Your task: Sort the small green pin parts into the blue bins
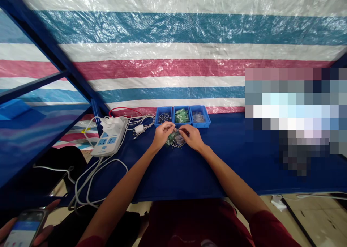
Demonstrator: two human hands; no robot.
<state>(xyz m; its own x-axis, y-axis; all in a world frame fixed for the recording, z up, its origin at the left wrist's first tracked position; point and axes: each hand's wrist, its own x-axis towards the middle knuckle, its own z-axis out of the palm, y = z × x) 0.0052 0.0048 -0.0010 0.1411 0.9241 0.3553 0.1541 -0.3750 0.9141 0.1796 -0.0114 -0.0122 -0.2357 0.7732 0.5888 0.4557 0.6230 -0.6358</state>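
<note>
Both hands meet over a small mixed pile of green pieces, clear pieces and thin metal pins or screws on the blue table. My left hand is closed in a pinch at the pile's left and upper side. Opposite it, my right hand pinches with thumb and fingers at the upper right of the pile. Whatever lies between the fingertips is too small to make out. Just behind stand three blue bins: a left bin of dark metal pins, a middle bin of green pieces, a right bin of clear pieces.
A white power strip with plugs and tangled cables lies to the left. A white charger rests near the left bin. At lower left another person's hand holds a phone. A striped sheet hangs behind the table.
</note>
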